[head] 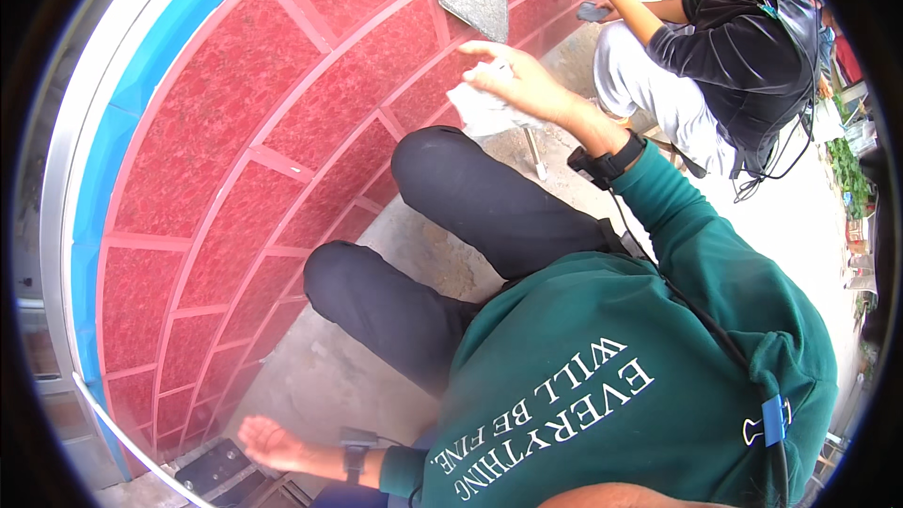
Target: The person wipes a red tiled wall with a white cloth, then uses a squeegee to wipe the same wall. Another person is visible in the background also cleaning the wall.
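My right hand [518, 81] holds a crumpled white cloth [476, 109] near the wall, above my knee. Just beyond it is a grey, speckled triangular pad [480, 0] close to the wall, like a flat mop head. A thin metal rod [535, 154] shows below the cloth. I cannot tell whether the rod joins the pad or touches my hand. Low at the left, my left hand [271, 443] is held out over the ground, slightly blurred, fingers loosely curled and holding nothing. The red brick-patterned wall [211, 120] has pale pink joints.
Blue tiles [155, 113] border the wall's upper edge. Another person [734, 63] crouches at the upper right, a grey cloth [594, 12] in one hand. A pale hose or cable [127, 430] curves past a dark flat object [211, 469] at lower left. Concrete ground [338, 353] lies under my legs.
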Motion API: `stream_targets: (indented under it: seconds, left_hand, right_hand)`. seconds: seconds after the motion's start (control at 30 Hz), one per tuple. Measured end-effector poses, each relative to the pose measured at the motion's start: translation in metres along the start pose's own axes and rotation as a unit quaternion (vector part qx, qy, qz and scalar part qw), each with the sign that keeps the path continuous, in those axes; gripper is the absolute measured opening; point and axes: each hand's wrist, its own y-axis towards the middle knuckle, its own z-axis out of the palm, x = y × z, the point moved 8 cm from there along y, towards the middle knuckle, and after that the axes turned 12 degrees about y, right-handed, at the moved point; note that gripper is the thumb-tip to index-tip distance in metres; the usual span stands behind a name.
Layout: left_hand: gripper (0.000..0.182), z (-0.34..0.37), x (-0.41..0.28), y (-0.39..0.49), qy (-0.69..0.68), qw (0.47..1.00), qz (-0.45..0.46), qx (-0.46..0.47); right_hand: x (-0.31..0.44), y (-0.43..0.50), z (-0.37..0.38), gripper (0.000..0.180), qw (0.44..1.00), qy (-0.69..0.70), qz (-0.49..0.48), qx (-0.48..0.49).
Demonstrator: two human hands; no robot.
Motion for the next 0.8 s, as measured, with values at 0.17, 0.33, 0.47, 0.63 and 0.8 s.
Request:
stream_targets:
  seconds: [0.17, 0.33, 0.47, 0.63, 0.8]
  left_hand:
    - [0.027, -0.015, 0.112, -0.047, 0.071, 0.978, -0.193, 0.025]
    - [0.033, 0.000, 0.138, -0.088, 0.143, 0.957, -0.254, -0.013]
    - [0.043, 0.024, 0.137, -0.100, 0.249, 0.939, -0.234, -0.046]
    - [0.038, 0.081, 0.146, -0.114, 0.305, 0.937, -0.161, 0.052]
    - [0.017, 0.123, 0.163, -0.115, 0.266, 0.952, -0.121, 0.087]
  right_hand:
    - [-0.158, 0.007, -0.076, 0.069, 0.969, -0.015, 0.229, -0.092]
    - [-0.288, 0.027, -0.112, 0.059, 0.956, 0.045, 0.244, -0.158]
    - [-0.294, 0.058, -0.087, 0.040, 0.756, -0.549, -0.342, 0.102]
    - [-0.345, 0.081, -0.148, 0.050, 0.926, -0.354, -0.018, 0.131]
    - [-0.310, 0.067, -0.152, 0.055, 0.930, -0.304, 0.194, 0.071]
